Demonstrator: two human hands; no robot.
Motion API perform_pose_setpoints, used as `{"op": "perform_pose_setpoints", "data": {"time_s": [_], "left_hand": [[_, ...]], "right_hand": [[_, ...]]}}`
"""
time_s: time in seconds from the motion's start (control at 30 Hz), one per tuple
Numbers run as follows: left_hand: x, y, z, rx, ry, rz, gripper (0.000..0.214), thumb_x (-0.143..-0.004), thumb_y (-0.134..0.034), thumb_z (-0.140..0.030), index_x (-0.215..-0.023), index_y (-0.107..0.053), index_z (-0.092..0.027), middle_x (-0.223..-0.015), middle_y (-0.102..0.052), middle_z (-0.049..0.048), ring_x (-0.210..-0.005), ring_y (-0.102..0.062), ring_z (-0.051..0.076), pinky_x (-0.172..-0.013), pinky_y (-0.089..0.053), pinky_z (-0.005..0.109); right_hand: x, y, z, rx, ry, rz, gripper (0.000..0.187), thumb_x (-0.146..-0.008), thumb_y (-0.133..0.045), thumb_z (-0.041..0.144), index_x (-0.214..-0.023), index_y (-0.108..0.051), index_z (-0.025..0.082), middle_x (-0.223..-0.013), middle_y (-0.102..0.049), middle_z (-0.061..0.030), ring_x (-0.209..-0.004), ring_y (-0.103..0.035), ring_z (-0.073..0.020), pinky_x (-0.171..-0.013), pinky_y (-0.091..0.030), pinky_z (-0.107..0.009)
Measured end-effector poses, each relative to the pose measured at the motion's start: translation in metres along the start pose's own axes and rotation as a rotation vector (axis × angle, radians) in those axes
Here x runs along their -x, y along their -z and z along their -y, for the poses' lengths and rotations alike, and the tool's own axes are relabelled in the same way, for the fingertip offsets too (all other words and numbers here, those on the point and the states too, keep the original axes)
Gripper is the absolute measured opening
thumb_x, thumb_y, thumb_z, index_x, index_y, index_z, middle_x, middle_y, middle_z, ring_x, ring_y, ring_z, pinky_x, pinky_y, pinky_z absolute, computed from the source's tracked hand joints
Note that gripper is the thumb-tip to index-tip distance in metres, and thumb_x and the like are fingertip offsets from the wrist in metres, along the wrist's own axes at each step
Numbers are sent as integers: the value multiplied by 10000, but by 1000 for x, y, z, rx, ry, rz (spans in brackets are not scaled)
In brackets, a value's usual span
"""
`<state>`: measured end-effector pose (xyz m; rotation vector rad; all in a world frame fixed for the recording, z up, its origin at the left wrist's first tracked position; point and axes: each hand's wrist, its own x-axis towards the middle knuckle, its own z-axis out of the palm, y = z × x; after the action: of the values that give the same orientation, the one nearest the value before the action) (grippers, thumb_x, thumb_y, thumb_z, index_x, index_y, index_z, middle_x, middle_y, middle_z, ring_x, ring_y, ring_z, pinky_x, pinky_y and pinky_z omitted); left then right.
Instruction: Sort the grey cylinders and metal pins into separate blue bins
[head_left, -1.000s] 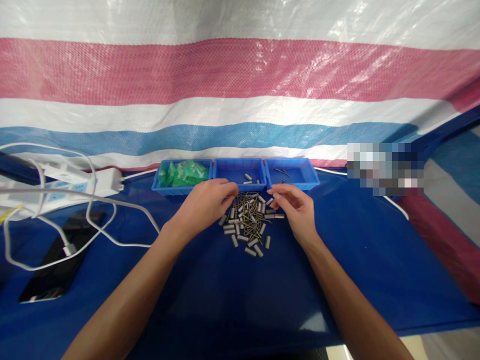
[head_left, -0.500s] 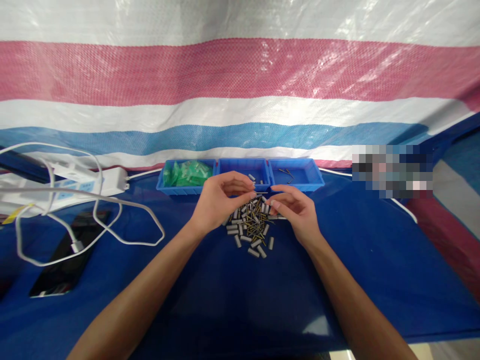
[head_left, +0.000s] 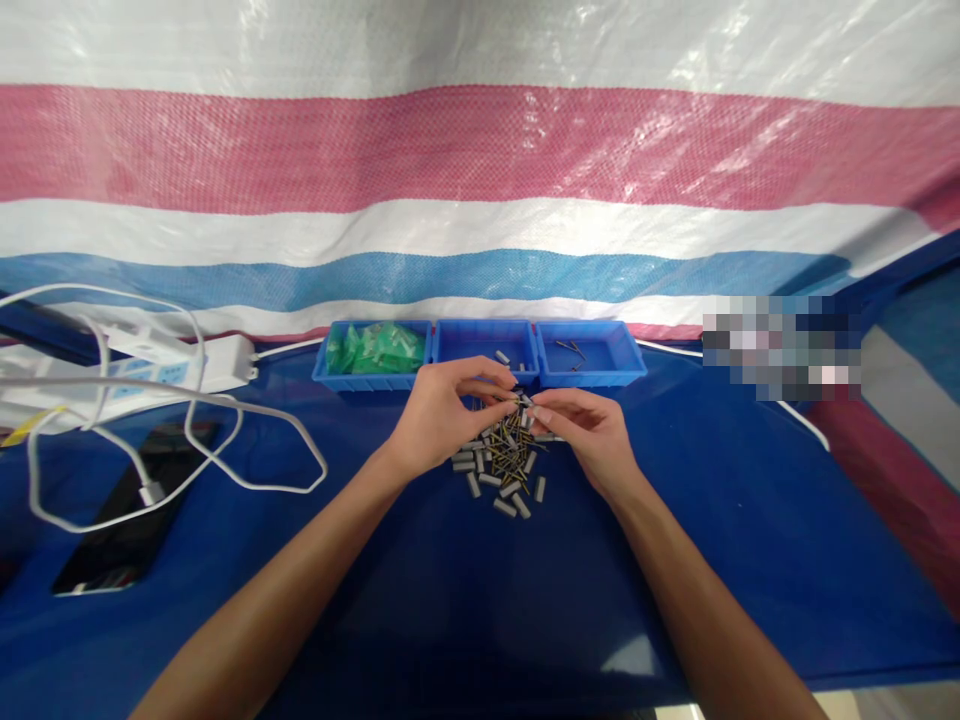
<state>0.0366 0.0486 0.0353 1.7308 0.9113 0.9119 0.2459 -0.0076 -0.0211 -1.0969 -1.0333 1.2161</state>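
Over a pile of brass-coloured screws [head_left: 513,462] and small grey cylinders [head_left: 505,507], both hands meet. My left hand [head_left: 450,415] pinches a thin screw between thumb and forefinger, its tip pointing right. Close beside it, my right hand [head_left: 589,425] is closed at the fingertips on a small grey cylinder, partly hidden by the fingers. The two pieces are very near each other; I cannot tell whether one is inside the other. Behind the hands, the middle blue bin [head_left: 480,335] holds a few grey cylinders, and the right blue bin [head_left: 607,360] holds a few screws.
A left blue bin [head_left: 322,372] contains green plastic bags [head_left: 379,347]. Farther left are a white power strip [head_left: 225,362], a looped white cable [head_left: 304,488] and a black phone [head_left: 112,545]. A striped plastic sheet [head_left: 480,150] hangs behind the blue table [head_left: 480,620].
My hands have drawn together and lowered slightly. The screw in my left hand has come up to the right fingertips, and the right fingers have closed further.
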Motion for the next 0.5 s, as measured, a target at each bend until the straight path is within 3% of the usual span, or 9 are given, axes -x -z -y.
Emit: {"op": "perform_pose_setpoints", "data": {"time_s": [0.1,0.23,0.37,0.5], "left_hand": [[-1,3,2,-107,-27,46,183,-847,-784,-197,-1018,-740,-152,-986,-815,53,-861,-798,182,-832,-657,272],[-3,15,2,-492,-45,124,97,-887,-723,-174,-971,-771,-173,-929,-807,46,-817,-761,181,-771,-606,272],[-4,25,0,-833,24,226,105,-884,-706,-173,-955,-778,-199,-912,-801,51,-832,-749,216,-739,-554,288],[-4,27,0,-981,88,295,132,-866,-695,-174,-967,-774,-205,-969,-808,72,-854,-751,239,-709,-524,297]], "right_hand": [[-1,0,2,5,22,-14,194,-791,-914,372,-930,-852,252,-828,-830,-31,-684,-777,-181,-687,-661,-312],[-3,2,4,54,106,-103,182,-791,-907,356,-923,-845,247,-834,-826,-31,-674,-760,-181,-691,-656,-327],[-5,5,5,121,210,-211,205,-853,-847,339,-1041,-830,257,-1045,-834,-53,-780,-779,-198,-716,-650,-343],[-6,7,5,178,237,-236,314,-887,-803,336,-1197,-787,287,-1257,-790,-62,-889,-790,-219,-746,-652,-368]]}}
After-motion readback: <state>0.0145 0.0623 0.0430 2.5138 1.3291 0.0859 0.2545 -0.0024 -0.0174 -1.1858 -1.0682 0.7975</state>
